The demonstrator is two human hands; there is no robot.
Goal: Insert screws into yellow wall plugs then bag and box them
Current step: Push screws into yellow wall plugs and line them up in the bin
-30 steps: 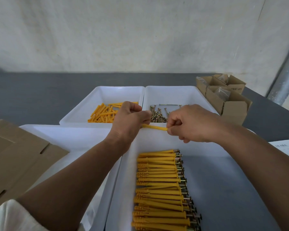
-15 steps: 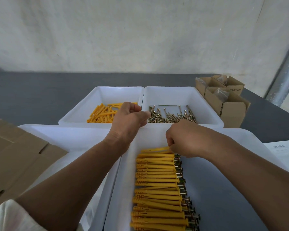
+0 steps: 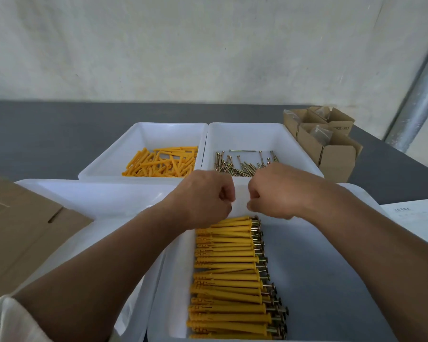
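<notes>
A row of several yellow wall plugs with screws in them (image 3: 229,267) lies in the near white tray (image 3: 331,280). My left hand (image 3: 204,199) and my right hand (image 3: 281,191) hover over the far end of that row, close together. Both are curled into fists, and nothing shows in either. Behind them one white tray holds loose yellow plugs (image 3: 162,162) and its neighbour holds loose screws (image 3: 242,165).
An empty-looking white tray (image 3: 97,196) sits at near left, partly under flat cardboard (image 3: 22,233). Open cardboard boxes (image 3: 331,146) with clear bags stand at far right. A printed sheet (image 3: 413,220) lies at right, a metal pole (image 3: 418,99) behind it.
One second ago both hands held a yellow plug between them. My right hand set it at the far end of the row. Both hands have since come together as fists.
</notes>
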